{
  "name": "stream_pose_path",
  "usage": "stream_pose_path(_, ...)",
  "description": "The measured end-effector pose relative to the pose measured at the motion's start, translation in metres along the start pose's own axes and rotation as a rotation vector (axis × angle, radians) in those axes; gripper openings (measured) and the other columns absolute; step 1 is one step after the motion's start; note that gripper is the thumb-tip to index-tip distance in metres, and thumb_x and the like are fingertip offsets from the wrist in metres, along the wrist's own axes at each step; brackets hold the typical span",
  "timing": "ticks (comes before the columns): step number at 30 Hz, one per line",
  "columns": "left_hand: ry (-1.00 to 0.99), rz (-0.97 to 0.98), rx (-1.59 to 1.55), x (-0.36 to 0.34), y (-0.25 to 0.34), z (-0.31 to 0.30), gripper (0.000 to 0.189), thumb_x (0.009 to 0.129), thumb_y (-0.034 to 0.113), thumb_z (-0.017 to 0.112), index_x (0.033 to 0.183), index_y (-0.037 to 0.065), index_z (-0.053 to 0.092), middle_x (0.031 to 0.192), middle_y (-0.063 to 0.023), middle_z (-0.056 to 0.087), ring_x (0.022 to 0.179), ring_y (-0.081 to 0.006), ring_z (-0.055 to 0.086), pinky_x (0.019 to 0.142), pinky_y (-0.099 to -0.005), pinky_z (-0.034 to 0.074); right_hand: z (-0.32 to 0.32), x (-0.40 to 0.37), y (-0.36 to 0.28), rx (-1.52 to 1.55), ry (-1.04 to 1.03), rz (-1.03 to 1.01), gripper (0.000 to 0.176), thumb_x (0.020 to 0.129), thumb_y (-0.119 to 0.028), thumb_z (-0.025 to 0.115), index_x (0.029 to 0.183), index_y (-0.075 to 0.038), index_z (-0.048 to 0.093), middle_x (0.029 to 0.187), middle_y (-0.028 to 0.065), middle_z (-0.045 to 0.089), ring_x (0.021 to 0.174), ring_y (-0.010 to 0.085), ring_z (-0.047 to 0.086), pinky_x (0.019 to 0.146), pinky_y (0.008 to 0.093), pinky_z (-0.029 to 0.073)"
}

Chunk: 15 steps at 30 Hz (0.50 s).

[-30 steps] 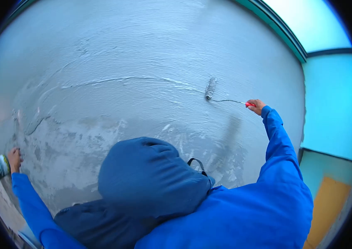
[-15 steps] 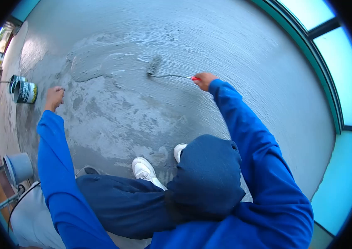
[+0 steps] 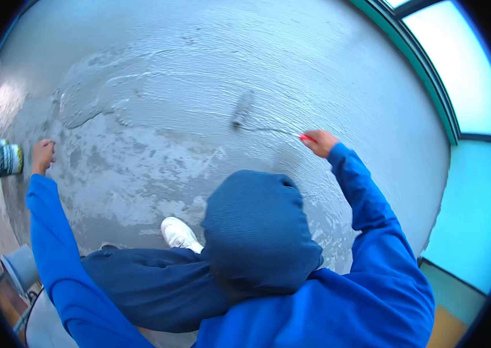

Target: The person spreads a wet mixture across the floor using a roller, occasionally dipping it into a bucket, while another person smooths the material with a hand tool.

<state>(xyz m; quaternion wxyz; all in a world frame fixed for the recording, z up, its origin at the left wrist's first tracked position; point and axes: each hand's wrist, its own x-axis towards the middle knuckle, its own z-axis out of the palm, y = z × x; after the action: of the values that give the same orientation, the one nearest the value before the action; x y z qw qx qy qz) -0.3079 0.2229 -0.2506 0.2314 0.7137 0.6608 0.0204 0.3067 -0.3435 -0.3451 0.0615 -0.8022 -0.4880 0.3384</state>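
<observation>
Concrete floor (image 3: 338,64) fills most of the view: far part is wet w/ fresh grey coating in ridged roller lines, nearer part is a patchy bare area (image 3: 141,168) not yet covered. The person crouches over it in a blue hoodie, one white shoe (image 3: 179,233) planted on the bare patch. Glass panels (image 3: 460,69) in a green frame run along the right edge. A grey bucket (image 3: 20,267) sits at lower left, and a small labelled can (image 3: 5,158) stands just beside the left hand. The paint roller (image 3: 243,108) lies on the wet coat out front, its thin wire arm running back to a red grip. To do this pass well, my read: even pressure, long overlapping strokes, work from the wet edge back toward the bare patch, and keep shoe & knees off fresh material. Right hand (image 3: 321,142) is clenched round the red grip, arm stretched fwd. Left hand (image 3: 43,153) is curled into a loose fist at the edge of the bare patch; nothing seen in it, and whether it presses on the floor I can't tell.
</observation>
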Motion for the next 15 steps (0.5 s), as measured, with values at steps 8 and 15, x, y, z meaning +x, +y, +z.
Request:
stream_pose_path(8,-0.043,0.066,0.059,0.047,-0.028,0.004,0.022,0.086,0.024,0.053,0.093,0.006,0.064,0.062,-0.0037,0.054,0.041,-0.0145,0.051,0.033,-0.0289,0.033,-0.002,-0.255,0.141,0.094,-0.032,0.457,0.025,0.082,-0.024,0.06,0.102,-0.009,0.065,0.091,0.0162,0.066,0.086,0.0332,0.061,0.078,0.0409,0.047)
stream_pose_path(15,-0.07,0.003,0.041,0.039,-0.027,-0.006,0.025,0.089,0.024,0.05,0.104,0.008,0.062,0.067,-0.0022,0.054,0.04,-0.014,0.05,0.032,-0.0271,0.029,-0.014,-0.35,0.194,0.008,-0.129,0.611,0.028,0.082,-0.025,0.061,0.105,-0.01,0.064,0.097,0.0152,0.065,0.092,0.0327,0.061,0.083,0.0415,0.047)
